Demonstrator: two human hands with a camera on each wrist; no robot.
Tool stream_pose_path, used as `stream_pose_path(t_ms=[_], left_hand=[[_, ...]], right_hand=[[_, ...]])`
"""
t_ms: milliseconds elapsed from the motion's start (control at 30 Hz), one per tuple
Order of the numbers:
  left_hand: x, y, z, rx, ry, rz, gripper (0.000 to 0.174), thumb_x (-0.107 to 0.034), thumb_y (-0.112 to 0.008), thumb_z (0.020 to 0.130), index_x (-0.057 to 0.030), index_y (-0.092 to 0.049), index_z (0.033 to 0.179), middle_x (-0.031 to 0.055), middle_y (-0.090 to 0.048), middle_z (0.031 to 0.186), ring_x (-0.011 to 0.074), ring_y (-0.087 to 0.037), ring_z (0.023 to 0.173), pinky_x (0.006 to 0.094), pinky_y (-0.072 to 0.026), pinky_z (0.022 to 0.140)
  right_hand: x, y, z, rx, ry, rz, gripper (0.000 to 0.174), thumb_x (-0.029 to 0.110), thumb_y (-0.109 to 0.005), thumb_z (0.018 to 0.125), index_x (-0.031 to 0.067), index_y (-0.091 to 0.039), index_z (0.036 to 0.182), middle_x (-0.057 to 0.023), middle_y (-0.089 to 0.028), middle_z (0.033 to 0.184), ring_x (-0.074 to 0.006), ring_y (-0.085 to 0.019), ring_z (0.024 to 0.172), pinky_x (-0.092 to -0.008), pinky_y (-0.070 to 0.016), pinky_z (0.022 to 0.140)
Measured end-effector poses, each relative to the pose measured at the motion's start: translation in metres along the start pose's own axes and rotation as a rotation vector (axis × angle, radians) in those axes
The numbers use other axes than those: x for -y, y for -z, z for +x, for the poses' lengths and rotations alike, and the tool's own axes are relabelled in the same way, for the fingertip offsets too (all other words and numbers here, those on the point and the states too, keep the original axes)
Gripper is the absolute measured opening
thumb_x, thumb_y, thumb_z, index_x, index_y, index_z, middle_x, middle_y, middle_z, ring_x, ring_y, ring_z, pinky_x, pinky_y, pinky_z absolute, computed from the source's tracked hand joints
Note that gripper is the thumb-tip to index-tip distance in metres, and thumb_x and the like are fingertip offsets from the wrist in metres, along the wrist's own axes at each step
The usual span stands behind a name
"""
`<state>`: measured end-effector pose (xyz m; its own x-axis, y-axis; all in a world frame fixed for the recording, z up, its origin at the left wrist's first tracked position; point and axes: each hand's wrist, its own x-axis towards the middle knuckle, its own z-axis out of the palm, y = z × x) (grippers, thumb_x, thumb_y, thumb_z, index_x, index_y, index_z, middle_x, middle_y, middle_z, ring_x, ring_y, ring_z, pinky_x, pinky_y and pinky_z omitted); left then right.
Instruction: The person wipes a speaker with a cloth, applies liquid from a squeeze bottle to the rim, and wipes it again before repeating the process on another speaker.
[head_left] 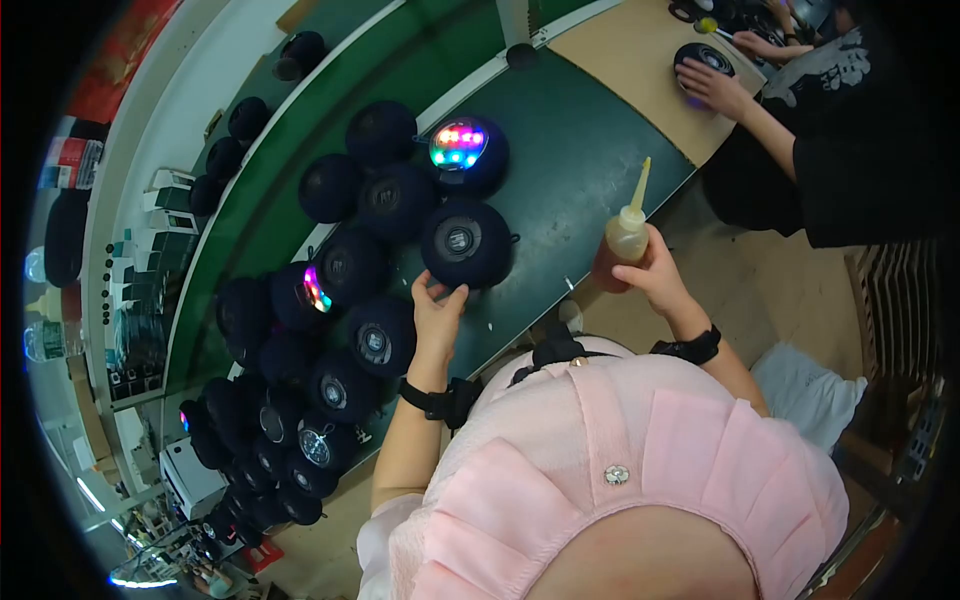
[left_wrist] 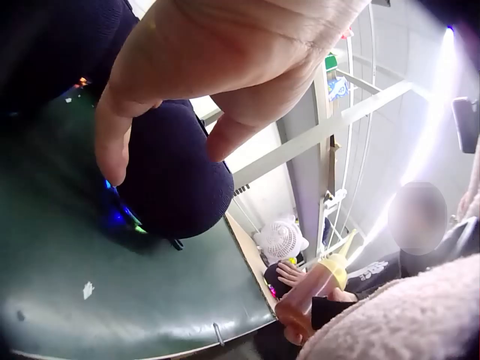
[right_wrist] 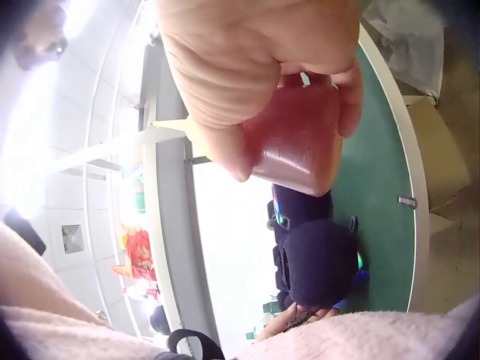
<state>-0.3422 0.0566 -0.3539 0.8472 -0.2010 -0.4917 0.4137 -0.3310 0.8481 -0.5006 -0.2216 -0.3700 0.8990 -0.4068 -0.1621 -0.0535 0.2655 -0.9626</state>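
Observation:
A round, dark-blue, fabric-covered speaker (head_left: 465,243) with a dark disc and logo on top stands near the front edge of the green bench. My left hand (head_left: 437,320) holds its near side, thumb and fingers spread around the curve. In the left wrist view a small loop and coloured glow show low on the speaker (left_wrist: 180,180). Off to the right, my right hand (head_left: 660,280) grips a squeeze bottle (head_left: 625,240) of reddish-amber liquid, its yellowish nozzle pointing up. Fingers wrap the bottle body (right_wrist: 300,142) in the right wrist view.
Several similar speakers (head_left: 395,198) crowd the green bench (head_left: 570,130) to the left; one shows a lit colour panel (head_left: 460,145). At the back right another person's hand (head_left: 715,88) rests on a speaker over a tan board (head_left: 610,60). A white bag (head_left: 805,395) lies at lower right.

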Motion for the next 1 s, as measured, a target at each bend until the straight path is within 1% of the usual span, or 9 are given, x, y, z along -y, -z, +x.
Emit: stream_pose_path(t_ms=[200, 300, 467, 633, 767, 867, 933, 967, 1000], left_hand=[[0.013, -0.027, 0.035, -0.033, -0.060, 0.104, 0.066, -0.015, -0.068, 0.079, -0.0019, -0.031, 0.132, 0.0164, -0.047, 0.119, 0.0209, -0.053, 0.101, 0.0334, -0.0472, 0.078], [0.012, -0.034, 0.055, -0.222, -0.220, -0.051, 0.065, -0.014, -0.070, 0.076, 0.0015, -0.036, 0.129, 0.0171, -0.043, 0.122, 0.0238, -0.049, 0.107, 0.0346, -0.0429, 0.088], [0.000, -0.034, 0.050, 0.021, -0.310, 0.104, 0.068, -0.015, -0.071, 0.073, -0.0005, -0.038, 0.130, 0.0177, -0.042, 0.126, 0.0275, -0.046, 0.113, 0.0351, -0.0403, 0.093], [-0.034, -0.053, 0.054, 0.401, -0.122, -0.016, 0.068, -0.011, -0.068, 0.077, -0.0037, -0.032, 0.135, 0.0166, -0.041, 0.133, 0.0296, -0.040, 0.124, 0.0370, -0.0385, 0.097], [-0.048, -0.091, 0.081, 0.519, -0.173, -0.105, 0.065, -0.008, -0.066, 0.079, -0.0030, -0.033, 0.134, 0.0161, -0.044, 0.129, 0.0242, -0.045, 0.119, 0.0330, -0.0437, 0.091], [-0.108, -0.065, 0.093, 0.106, -0.607, 0.335, 0.029, -0.016, -0.071, 0.074, -0.0021, -0.064, 0.098, 0.0100, -0.062, 0.094, 0.0208, -0.059, 0.091, 0.0316, -0.0474, 0.081], [-0.131, -0.015, 0.142, -0.347, -1.056, 0.504, 0.026, -0.016, -0.068, 0.070, -0.0028, -0.065, 0.092, 0.0146, -0.062, 0.094, 0.0299, -0.060, 0.092, 0.0384, -0.0472, 0.083], [-0.145, 0.013, 0.155, -0.507, -0.971, 0.582, 0.031, -0.016, -0.068, 0.067, -0.0029, -0.064, 0.095, 0.0161, -0.061, 0.098, 0.0322, -0.059, 0.093, 0.0394, -0.0462, 0.085], [-0.147, 0.040, 0.181, -0.616, -0.790, 0.703, 0.039, -0.024, -0.064, 0.070, -0.0062, -0.062, 0.104, 0.0156, -0.055, 0.117, 0.0339, -0.049, 0.111, 0.0462, -0.0410, 0.093]], right_hand=[[0.002, 0.023, -0.030, -0.128, -0.065, 0.184, 0.074, 0.013, -0.073, 0.072, 0.0054, -0.034, 0.135, -0.0062, -0.047, 0.125, -0.0180, -0.045, 0.118, -0.0331, -0.0335, 0.101], [-0.003, 0.034, -0.043, -0.151, -0.093, 0.276, 0.073, 0.016, -0.073, 0.072, 0.0050, -0.036, 0.134, -0.0064, -0.047, 0.125, -0.0185, -0.044, 0.119, -0.0338, -0.0329, 0.102], [0.003, 0.037, -0.053, 0.002, -0.103, 0.405, 0.075, 0.027, -0.073, 0.072, 0.0049, -0.037, 0.133, -0.0099, -0.054, 0.117, -0.0233, -0.057, 0.104, -0.0360, -0.0458, 0.092], [0.007, 0.033, -0.048, 0.035, -0.108, 0.323, 0.080, 0.032, -0.075, 0.069, 0.0039, -0.036, 0.133, -0.0099, -0.054, 0.117, -0.0233, -0.056, 0.106, -0.0363, -0.0450, 0.093], [0.001, 0.024, -0.044, 0.027, -0.117, 0.309, 0.080, 0.030, -0.076, 0.069, 0.0032, -0.037, 0.133, -0.0093, -0.053, 0.120, -0.0220, -0.054, 0.109, -0.0339, -0.0420, 0.095], [-0.002, 0.022, -0.045, -0.016, -0.127, 0.310, 0.080, 0.029, -0.076, 0.068, 0.0033, -0.038, 0.133, -0.0077, -0.053, 0.121, -0.0201, -0.052, 0.111, -0.0321, -0.0396, 0.097], [-0.005, 0.030, -0.051, -0.059, -0.147, 0.262, 0.081, 0.026, -0.077, 0.067, 0.0034, -0.037, 0.134, -0.0057, -0.052, 0.122, -0.0183, -0.049, 0.114, -0.0314, -0.0372, 0.099], [-0.004, 0.029, -0.054, -0.060, -0.144, 0.259, 0.081, 0.026, -0.077, 0.067, 0.0034, -0.037, 0.134, -0.0057, -0.052, 0.122, -0.0183, -0.049, 0.114, -0.0314, -0.0372, 0.099], [0.001, 0.028, -0.056, -0.093, -0.146, 0.273, 0.081, 0.026, -0.076, 0.067, 0.0033, -0.037, 0.134, -0.0059, -0.051, 0.123, -0.0184, -0.049, 0.114, -0.0316, -0.0373, 0.099]])
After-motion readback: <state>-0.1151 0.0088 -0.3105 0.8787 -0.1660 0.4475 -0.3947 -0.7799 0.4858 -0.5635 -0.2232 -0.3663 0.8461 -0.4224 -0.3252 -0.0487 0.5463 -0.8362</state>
